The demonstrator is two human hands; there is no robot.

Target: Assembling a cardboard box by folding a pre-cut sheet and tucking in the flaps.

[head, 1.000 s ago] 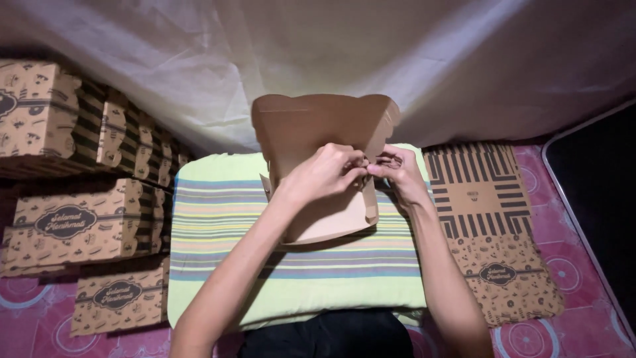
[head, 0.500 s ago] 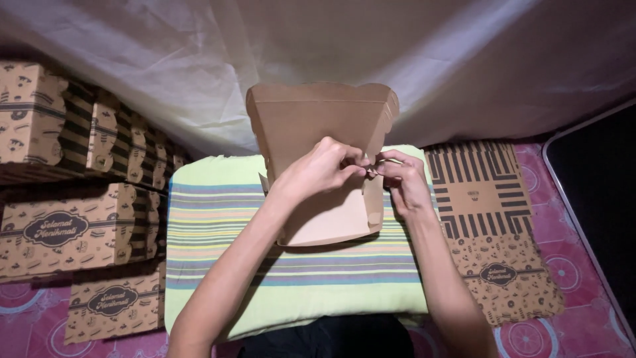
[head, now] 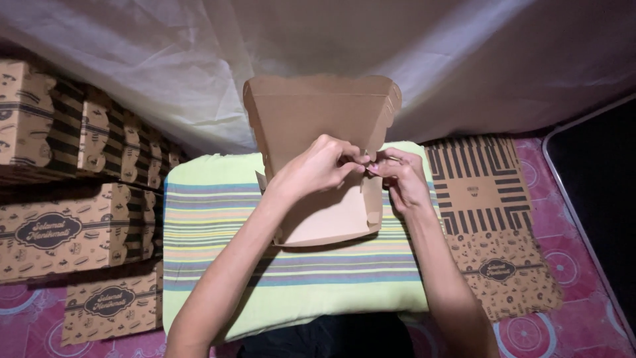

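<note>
A brown cardboard box point(head: 318, 126), half folded, stands on a striped green pillow point(head: 218, 225) in front of me, its lid raised toward the back. My left hand point(head: 315, 169) reaches across the box and pinches a flap at its right side. My right hand point(head: 404, 179) meets it there, fingertips touching the same flap at the right corner. Both hands grip the cardboard where the side wall and lid join.
Folded printed boxes are stacked at the left point(head: 63, 229), with more behind point(head: 79, 129). A pile of flat, unfolded box sheets point(head: 493, 219) lies right of the pillow on a pink patterned mat point(head: 576, 265). A white sheet point(head: 165, 79) hangs at the back.
The box lid stands a little more upright and the hands have shifted slightly right along the flap. The grip on the corner is unchanged.
</note>
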